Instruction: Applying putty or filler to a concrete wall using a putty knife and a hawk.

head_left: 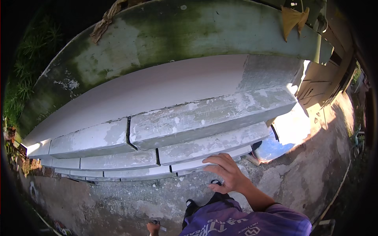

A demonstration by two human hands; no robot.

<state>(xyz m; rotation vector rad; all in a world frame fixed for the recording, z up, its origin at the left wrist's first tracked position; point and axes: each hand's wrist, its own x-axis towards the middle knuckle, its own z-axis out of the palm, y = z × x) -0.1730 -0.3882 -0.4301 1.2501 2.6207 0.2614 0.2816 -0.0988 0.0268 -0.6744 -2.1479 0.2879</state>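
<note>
My right hand (225, 173) is raised in front of the stepped white concrete ledges (210, 115), its fingers loosely curved and apart, holding nothing I can see; whether it touches the lower ledge edge I cannot tell. My left hand (153, 228) is low at the bottom of the view, closed on a small tool (160, 227) with a dark handle and a pale flat blade, perhaps a scraper. The ledges have patchy grey and white surfaces and dark vertical gaps between sections, below a smooth white wall band (157, 82).
A mossy green wall (177, 31) curves along the top, with dry leaves (293, 21) on it. Plants (19, 90) grow at the left. A blue plastic drum (269, 147) stands at the right under the ledges, by brown boards (323, 82). Stained concrete ground (299, 177) lies around my feet.
</note>
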